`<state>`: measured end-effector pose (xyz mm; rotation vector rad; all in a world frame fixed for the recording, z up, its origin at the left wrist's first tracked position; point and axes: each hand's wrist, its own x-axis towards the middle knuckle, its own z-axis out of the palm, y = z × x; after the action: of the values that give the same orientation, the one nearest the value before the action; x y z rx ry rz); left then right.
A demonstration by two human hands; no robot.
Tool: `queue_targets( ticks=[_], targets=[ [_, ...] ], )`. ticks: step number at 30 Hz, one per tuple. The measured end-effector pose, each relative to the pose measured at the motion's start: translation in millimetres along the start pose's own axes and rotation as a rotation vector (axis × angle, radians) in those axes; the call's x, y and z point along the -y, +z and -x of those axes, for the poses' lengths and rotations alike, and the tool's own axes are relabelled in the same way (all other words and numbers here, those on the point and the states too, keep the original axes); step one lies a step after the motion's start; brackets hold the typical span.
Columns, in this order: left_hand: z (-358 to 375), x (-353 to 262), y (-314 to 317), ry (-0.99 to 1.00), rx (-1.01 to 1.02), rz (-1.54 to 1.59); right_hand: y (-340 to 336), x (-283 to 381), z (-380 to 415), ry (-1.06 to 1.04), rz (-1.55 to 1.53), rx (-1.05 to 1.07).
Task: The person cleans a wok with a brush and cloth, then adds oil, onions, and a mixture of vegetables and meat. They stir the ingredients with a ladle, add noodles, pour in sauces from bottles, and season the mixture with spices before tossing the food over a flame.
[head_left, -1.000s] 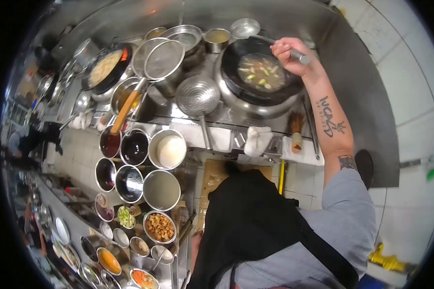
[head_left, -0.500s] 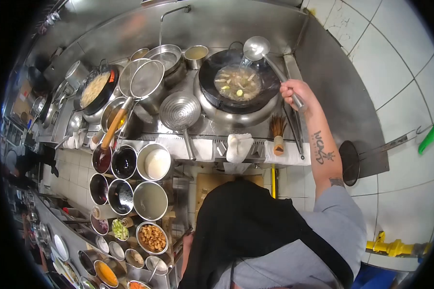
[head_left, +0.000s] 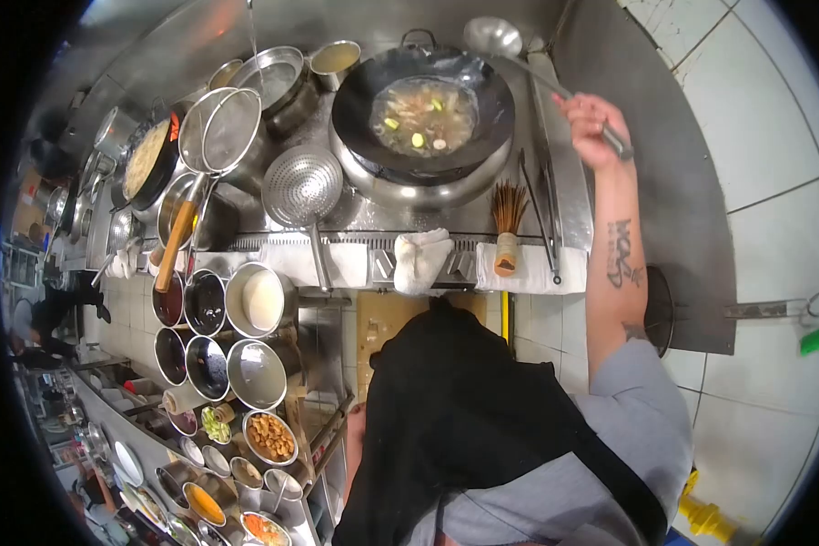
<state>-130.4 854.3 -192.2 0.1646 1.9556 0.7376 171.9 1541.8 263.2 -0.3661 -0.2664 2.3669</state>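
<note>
My right hand (head_left: pixel 595 129) is closed round the handle of a long steel ladle (head_left: pixel 493 38), whose bowl is up at the right rear of the wok. Under it, the black wok (head_left: pixel 355 109) sits on a round burner, with bubbling liquid and pieces of food (head_left: pixel 423 118) inside. My left hand (head_left: pixel 356 420) is low beside my body, near the edge of the pot stand; its fingers are mostly hidden. A perforated strainer (head_left: pixel 302 187) lies left of the wok, and a bamboo brush (head_left: pixel 507 229) rests on a white cloth in front.
Two mesh sieves (head_left: pixel 218 130) with a wooden handle rest over pots at the left. Another wok (head_left: pixel 146 159) is farther left. Pots of sauces (head_left: pixel 257 373) and bowls of ingredients (head_left: pixel 271 437) stand at lower left. A person (head_left: pixel 41 318) is at the far left.
The ladle has moved away from above the liquid to beyond the wok's right rear rim, and my right hand has risen. The whole view has shifted.
</note>
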Motion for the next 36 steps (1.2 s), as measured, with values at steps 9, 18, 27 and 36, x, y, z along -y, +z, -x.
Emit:
queue_targets(
  ticks=[9,18,27,36],
  targets=[
    [92.5,-100.8,-8.3,-0.248,-0.113,0.32,-68.5,-57.0,-39.8,-0.496,1.437,-0.718],
    [119.0,-67.3,17.8,-0.272,-0.064,0.183,-87.7,-73.0,-13.3,-0.263,1.121,-0.437],
    [97.2,-125.8,36.6,-0.208,-0.087,0.236,-77.3,-141.1,-15.9,0.145,1.122,-0.234],
    [113.7,-126.2,48.0,-0.209,-0.122,0.222,-74.7,-143.9,-29.3,0.201,1.217,-0.217]
  ],
)
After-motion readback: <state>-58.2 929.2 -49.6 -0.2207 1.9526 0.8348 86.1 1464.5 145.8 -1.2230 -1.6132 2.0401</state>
